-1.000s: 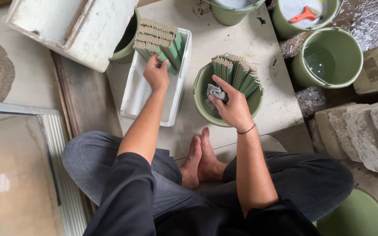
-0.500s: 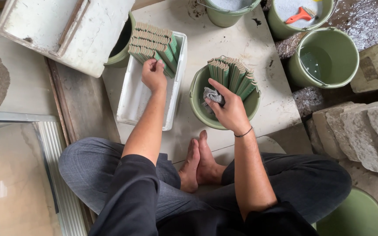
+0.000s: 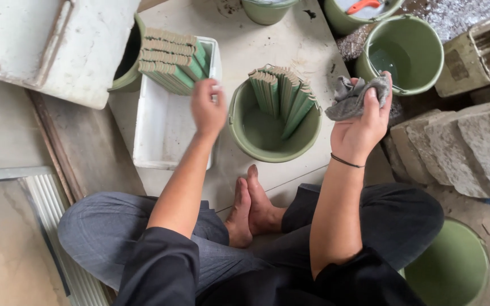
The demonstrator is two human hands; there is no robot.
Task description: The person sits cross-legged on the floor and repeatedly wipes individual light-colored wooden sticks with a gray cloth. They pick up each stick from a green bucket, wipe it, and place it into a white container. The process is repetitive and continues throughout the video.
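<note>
My right hand (image 3: 364, 122) holds a crumpled grey cloth (image 3: 351, 96), lifted to the right of the green bucket (image 3: 239, 133) that stands in front of my feet. Inside that bucket several thin green tiles (image 3: 282, 93) lean upright in a fan. My left hand (image 3: 208, 107) hovers empty with loosely curled fingers between the bucket and the white tray (image 3: 165, 130). A row of green tiles (image 3: 168, 59) is stacked on edge at the tray's far end.
A green bucket with water (image 3: 406, 54) stands just beyond my right hand. More green buckets (image 3: 267, 8) sit at the far edge, one (image 3: 452, 266) by my right knee. A white box (image 3: 52, 45) lies far left, stone blocks (image 3: 455, 147) right, a glass pane (image 3: 7, 243) near left.
My right hand has risen out of the central bucket and moved right with the cloth. My left hand has drawn back from the tile stack in the tray toward the bucket.
</note>
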